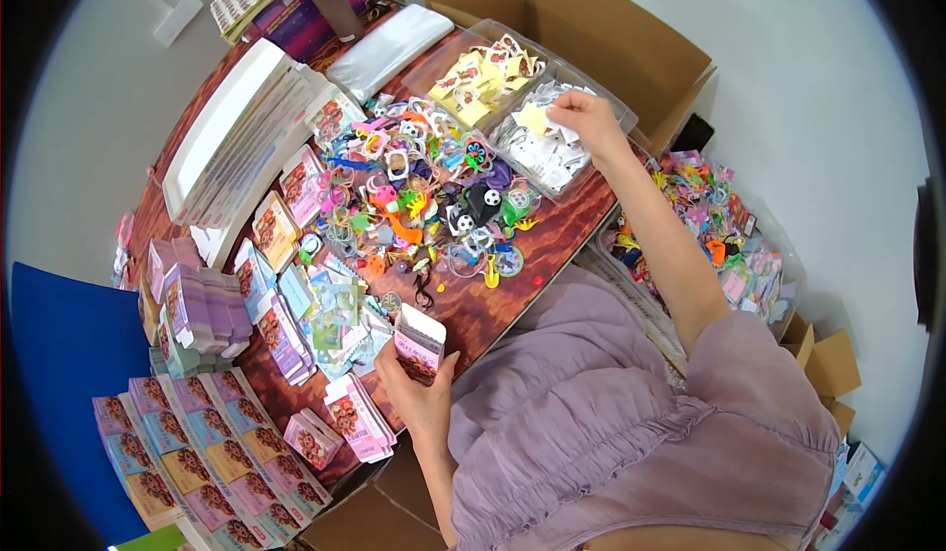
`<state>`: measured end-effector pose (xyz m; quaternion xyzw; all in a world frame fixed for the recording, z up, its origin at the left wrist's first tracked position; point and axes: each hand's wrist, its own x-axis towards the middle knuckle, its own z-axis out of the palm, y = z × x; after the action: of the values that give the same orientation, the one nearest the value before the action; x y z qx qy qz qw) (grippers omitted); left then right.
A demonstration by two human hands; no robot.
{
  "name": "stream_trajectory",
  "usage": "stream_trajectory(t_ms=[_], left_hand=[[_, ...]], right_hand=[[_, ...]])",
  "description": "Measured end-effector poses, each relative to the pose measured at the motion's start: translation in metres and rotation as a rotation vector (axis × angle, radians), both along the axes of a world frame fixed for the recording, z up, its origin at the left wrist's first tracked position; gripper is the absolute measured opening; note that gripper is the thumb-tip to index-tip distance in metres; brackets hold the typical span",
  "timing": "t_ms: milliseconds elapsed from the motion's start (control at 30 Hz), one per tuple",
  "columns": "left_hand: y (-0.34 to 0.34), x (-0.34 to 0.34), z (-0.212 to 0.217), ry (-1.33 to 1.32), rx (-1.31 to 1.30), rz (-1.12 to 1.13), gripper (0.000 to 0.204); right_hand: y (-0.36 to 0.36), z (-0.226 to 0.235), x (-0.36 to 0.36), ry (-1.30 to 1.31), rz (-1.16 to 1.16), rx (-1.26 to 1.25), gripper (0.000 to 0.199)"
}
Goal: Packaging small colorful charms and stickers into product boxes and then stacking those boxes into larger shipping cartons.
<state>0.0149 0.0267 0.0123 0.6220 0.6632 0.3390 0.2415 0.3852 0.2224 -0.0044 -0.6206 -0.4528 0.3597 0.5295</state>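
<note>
My left hand (418, 393) is wrapped round a small pink box (419, 349), its top flap up and its mouth open. The box stands tilted near the table's front edge. Above a clear bin of white-and-grey slips (547, 157), my right hand (589, 127) pinches a pale paper slip (537, 117); how many pieces it holds I cannot make out. Beside that bin, another compartment holds yellow and printed paper pieces (483, 83). Between my hands spreads a heap of small colourful plastic toys (404, 186). Close to my left hand lie flat pink boxes (357, 421) and thin printed packets (335, 314).
Stacked display trays (232, 127) and bundles of folded boxes (202, 305) line the table's left side. Filled display boxes (212, 452) stand at lower left. A large cardboard carton (611, 29) sits behind the bins. Right of the table is a bag of filled packets (719, 236).
</note>
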Motion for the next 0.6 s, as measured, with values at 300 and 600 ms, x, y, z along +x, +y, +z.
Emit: stream_trajectory(t_ms=[300,600], left_hand=[[0.002,0.002,0.001,0.003,-0.006,-0.015,0.075],[0.002,0.003,0.003,0.029,0.010,-0.016,0.075]], right_hand=[[-0.005,0.015,0.012,0.234,-0.037,-0.194,0.013],[-0.005,0.025,0.024,0.069,0.077,-0.178,0.012]])
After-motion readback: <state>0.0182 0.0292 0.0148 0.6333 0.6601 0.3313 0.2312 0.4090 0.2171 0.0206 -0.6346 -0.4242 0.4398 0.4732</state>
